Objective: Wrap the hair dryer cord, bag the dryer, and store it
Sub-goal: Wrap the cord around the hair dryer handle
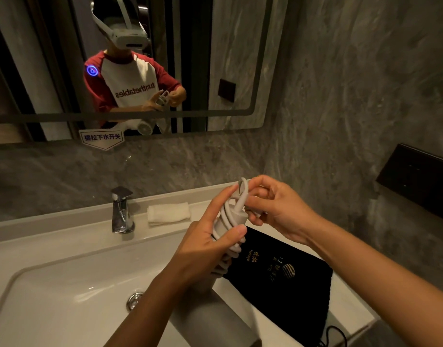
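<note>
Here, bag (288, 279) flat, dryer (215, 319) outside

Left hand (203, 249) hides the dryer handle (219, 225); barrel (215, 319) seemingly cut off below.

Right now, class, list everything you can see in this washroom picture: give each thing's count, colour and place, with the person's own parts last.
hair dryer: one, grey, held over the basin's right edge
cord: one, pale grey, coiled around the dryer handle
bag: one, black with gold print, flat on the counter right of the basin
basin: one, white, lower left
tap: one, chrome, behind the basin
folded towel: one, white, right of the tap
mirror: one, dark-framed, on the wall
left hand: gripping the wrapped handle
right hand: pinching the cord end
</note>
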